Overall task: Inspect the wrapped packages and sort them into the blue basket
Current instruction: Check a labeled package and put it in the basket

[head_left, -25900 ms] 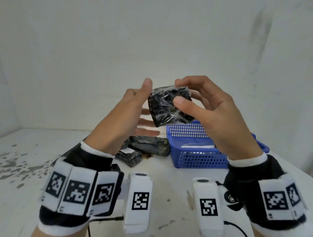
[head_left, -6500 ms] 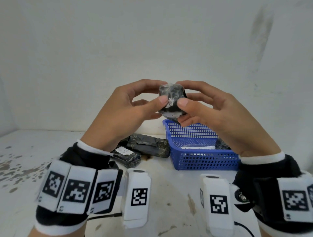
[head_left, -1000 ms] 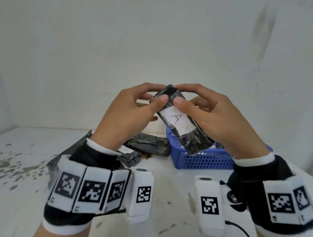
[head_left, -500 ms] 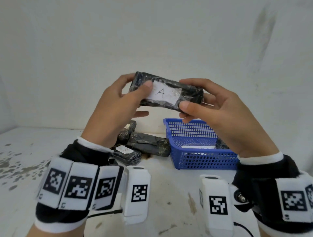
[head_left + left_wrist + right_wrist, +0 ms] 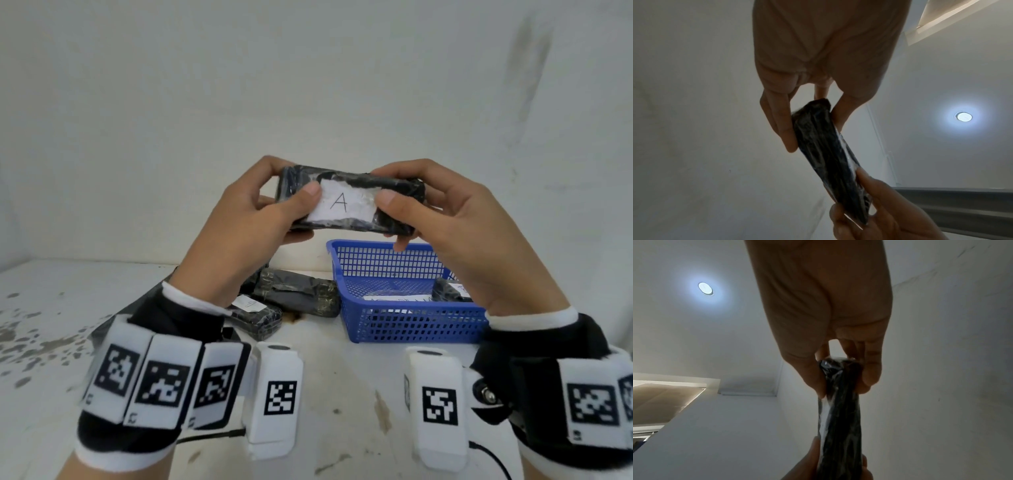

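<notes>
While you hold the package (image 5: 349, 202) up level in front of you, its white label (image 5: 342, 204) marked "A" faces you, so by my reading you are mid-inspection, not yet sorting. Your left hand (image 5: 239, 236) pinches the 9 o'clock end, thumb on the front and fingers curled behind; your right hand (image 5: 459, 233) pinches the 3 o'clock end the same way. Both wrist views confirm it: thumb and fingers clamp the dark wrap from either face, with nothing else in either hand.

The package hangs above the table (image 5: 325, 383), just up and toward 11 o'clock from the basket (image 5: 411, 325), touching neither.

As for progress, some sorting looks done. The basket, at 3 o'clock of the table's centre, already holds at least one dark package (image 5: 448, 291) against its far right wall, and something pale and flat lies on its floor; I cannot tell what that is.

Left to do: this one in your hands, plus the pile (image 5: 291, 294) just beside the basket at its 9 o'clock, where at least two wrapped packages show, one with a small white label. More may hide behind your left wrist.
</notes>
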`<state>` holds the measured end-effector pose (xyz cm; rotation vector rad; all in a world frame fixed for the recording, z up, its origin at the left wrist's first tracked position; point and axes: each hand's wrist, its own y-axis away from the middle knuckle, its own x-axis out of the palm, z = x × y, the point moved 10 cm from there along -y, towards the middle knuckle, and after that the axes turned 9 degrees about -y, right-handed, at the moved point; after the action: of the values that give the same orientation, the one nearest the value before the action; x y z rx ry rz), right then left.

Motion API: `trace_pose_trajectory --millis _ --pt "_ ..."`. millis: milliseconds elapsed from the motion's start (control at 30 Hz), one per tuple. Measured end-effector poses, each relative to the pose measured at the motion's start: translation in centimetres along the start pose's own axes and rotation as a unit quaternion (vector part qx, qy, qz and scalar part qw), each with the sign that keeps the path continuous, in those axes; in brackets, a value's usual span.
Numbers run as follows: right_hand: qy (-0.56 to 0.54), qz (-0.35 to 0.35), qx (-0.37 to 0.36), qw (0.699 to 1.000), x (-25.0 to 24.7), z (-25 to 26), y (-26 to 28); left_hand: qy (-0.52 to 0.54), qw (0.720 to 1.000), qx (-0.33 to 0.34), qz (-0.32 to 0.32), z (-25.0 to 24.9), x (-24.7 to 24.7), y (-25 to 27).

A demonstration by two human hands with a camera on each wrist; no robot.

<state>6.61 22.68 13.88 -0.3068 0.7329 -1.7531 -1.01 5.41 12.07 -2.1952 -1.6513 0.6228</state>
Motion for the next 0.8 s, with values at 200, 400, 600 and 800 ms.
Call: trace_pose_trajectory --millis 200,400,600,800 --pt "0.020 -0.009 0.033 0.999 -3.0 -0.8 0.1 -0.014 0.999 -0.021 0.021 0.9 1.8 0.1" --pt "0.043 -0.037 0.098 0.994 -6.9 -5.1 -0.9 -0.146 0.982 -0.078 0.093 4.2 4.8 0.1" --pt "0.128 -0.047 0.221 0.966 -12.0 -13.4 -3.6 -0.313 0.927 -0.164 0.123 10.8 6.5 -3.6" --pt "0.290 0.033 0.301 0.908 -14.0 -20.6 -5.5 -0.369 0.896 -0.203 0.139 16.7 9.4 -6.3"
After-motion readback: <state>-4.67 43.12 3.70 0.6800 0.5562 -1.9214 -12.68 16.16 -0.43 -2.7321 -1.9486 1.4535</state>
